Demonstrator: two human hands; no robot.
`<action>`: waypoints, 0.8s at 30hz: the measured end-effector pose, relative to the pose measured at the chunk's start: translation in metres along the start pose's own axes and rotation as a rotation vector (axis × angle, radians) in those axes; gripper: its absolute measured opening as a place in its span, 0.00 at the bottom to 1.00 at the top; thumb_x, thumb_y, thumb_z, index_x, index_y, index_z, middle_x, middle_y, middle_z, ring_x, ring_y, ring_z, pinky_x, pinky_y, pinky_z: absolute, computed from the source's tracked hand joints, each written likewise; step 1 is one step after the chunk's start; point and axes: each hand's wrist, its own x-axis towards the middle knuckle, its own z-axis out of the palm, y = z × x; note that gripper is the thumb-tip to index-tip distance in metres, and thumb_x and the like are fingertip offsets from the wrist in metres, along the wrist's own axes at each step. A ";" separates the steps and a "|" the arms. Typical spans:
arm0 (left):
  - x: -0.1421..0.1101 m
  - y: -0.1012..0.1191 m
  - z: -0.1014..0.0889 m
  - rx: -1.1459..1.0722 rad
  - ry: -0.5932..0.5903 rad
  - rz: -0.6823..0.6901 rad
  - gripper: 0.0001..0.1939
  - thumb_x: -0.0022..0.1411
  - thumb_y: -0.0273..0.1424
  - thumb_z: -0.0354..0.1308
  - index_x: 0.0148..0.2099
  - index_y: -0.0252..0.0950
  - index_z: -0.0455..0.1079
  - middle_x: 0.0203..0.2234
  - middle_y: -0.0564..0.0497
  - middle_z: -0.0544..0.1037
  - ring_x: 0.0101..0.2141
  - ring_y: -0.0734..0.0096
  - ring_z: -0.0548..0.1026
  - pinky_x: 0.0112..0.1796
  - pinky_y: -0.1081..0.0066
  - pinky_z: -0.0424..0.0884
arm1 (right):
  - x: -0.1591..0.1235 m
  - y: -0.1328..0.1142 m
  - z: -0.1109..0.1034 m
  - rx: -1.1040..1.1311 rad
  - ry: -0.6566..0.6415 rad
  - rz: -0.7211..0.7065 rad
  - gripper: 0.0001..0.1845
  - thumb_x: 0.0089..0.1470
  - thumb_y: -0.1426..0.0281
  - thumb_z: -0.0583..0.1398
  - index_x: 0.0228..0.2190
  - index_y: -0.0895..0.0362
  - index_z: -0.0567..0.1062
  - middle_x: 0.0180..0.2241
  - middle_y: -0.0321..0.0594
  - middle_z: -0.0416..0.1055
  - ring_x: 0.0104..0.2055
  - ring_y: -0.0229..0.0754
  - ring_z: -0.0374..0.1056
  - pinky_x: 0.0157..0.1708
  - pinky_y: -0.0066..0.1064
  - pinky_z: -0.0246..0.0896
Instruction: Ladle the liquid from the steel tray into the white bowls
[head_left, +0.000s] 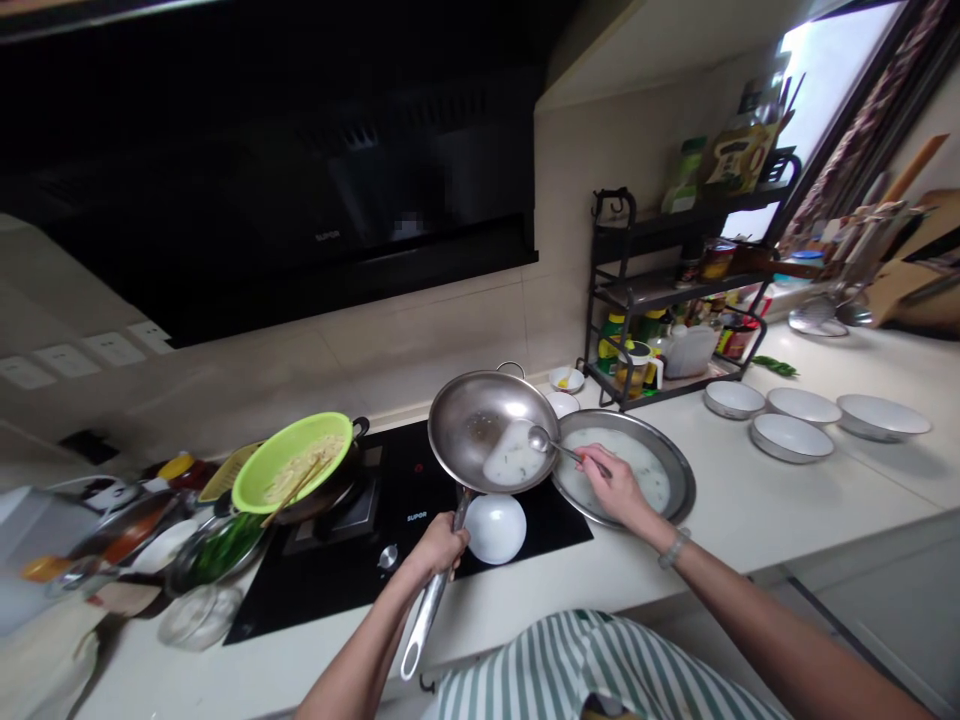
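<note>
My left hand (437, 545) is closed round the long metal handle of a steel wok (465, 415). The wok tips to the right, and milky white soup with green bits (514, 460) pools on that side. In my right hand (611, 488) is a metal ladle (538, 438), its bowl over the soup at the wok's right rim. Under my right hand lies a wide steel basin (679, 470) holding the same kind of white soup. A white bowl (495, 530) stands on the cooktop beside the wok handle, in front of the wok.
At left, a lime-green colander (251, 480) of noodles with chopsticks sits over a dark pan on the black cooktop (405, 560). Greens fill a bowl (221, 550). Several white bowls (791, 438) stand at right. Behind is a black spice rack (637, 295); a range hood (300, 180) hangs above.
</note>
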 end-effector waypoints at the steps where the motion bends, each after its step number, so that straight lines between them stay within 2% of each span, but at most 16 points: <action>1: -0.001 0.001 0.000 0.002 -0.001 -0.003 0.06 0.56 0.24 0.53 0.33 0.36 0.57 0.13 0.60 0.61 0.11 0.80 0.59 0.14 0.78 0.59 | 0.001 0.004 0.003 -0.003 -0.013 0.006 0.12 0.55 0.65 0.54 0.33 0.56 0.76 0.32 0.44 0.73 0.33 0.45 0.72 0.35 0.35 0.69; 4: -0.003 0.003 0.000 0.009 -0.002 -0.011 0.05 0.56 0.22 0.50 0.33 0.36 0.57 0.13 0.60 0.61 0.11 0.79 0.59 0.13 0.78 0.60 | 0.003 0.010 0.008 0.049 0.005 0.125 0.12 0.53 0.65 0.54 0.33 0.56 0.75 0.33 0.45 0.75 0.33 0.46 0.74 0.35 0.36 0.70; 7: -0.004 0.005 0.000 0.014 0.001 -0.006 0.05 0.55 0.21 0.49 0.32 0.36 0.57 0.13 0.60 0.61 0.12 0.78 0.60 0.13 0.77 0.60 | 0.007 0.012 0.009 0.148 0.144 0.346 0.10 0.51 0.66 0.55 0.30 0.56 0.75 0.32 0.45 0.76 0.32 0.48 0.75 0.36 0.38 0.71; 9: -0.004 0.005 0.000 0.016 0.006 -0.011 0.05 0.55 0.21 0.49 0.32 0.36 0.57 0.13 0.60 0.61 0.12 0.78 0.60 0.13 0.77 0.60 | 0.011 0.011 0.008 0.226 0.254 0.435 0.09 0.49 0.66 0.56 0.28 0.56 0.75 0.33 0.46 0.77 0.32 0.48 0.76 0.37 0.39 0.72; 12: -0.004 0.006 -0.001 0.015 0.001 -0.021 0.05 0.55 0.21 0.49 0.33 0.36 0.58 0.12 0.60 0.61 0.11 0.78 0.59 0.13 0.77 0.59 | 0.015 0.008 0.005 0.322 0.342 0.455 0.07 0.47 0.67 0.58 0.26 0.55 0.76 0.34 0.46 0.78 0.33 0.48 0.76 0.38 0.39 0.72; 15: -0.005 0.005 -0.001 0.016 -0.004 -0.017 0.05 0.55 0.22 0.50 0.33 0.36 0.57 0.12 0.61 0.60 0.11 0.79 0.59 0.13 0.78 0.59 | 0.016 0.005 0.002 0.335 0.366 0.462 0.07 0.46 0.67 0.58 0.24 0.54 0.76 0.35 0.45 0.78 0.33 0.49 0.76 0.38 0.39 0.73; 19: -0.006 0.006 -0.002 0.032 -0.002 -0.013 0.05 0.55 0.23 0.51 0.32 0.36 0.57 0.12 0.61 0.61 0.10 0.81 0.58 0.13 0.79 0.58 | 0.015 0.002 -0.001 0.261 0.326 0.482 0.08 0.46 0.67 0.57 0.27 0.55 0.76 0.35 0.44 0.78 0.32 0.48 0.76 0.38 0.37 0.71; 24: -0.007 0.009 -0.002 0.018 -0.007 -0.009 0.06 0.55 0.21 0.49 0.31 0.37 0.56 0.12 0.61 0.60 0.11 0.80 0.59 0.13 0.79 0.58 | 0.013 0.003 -0.004 0.193 0.292 0.442 0.10 0.48 0.65 0.56 0.28 0.56 0.76 0.35 0.44 0.78 0.33 0.48 0.76 0.37 0.36 0.69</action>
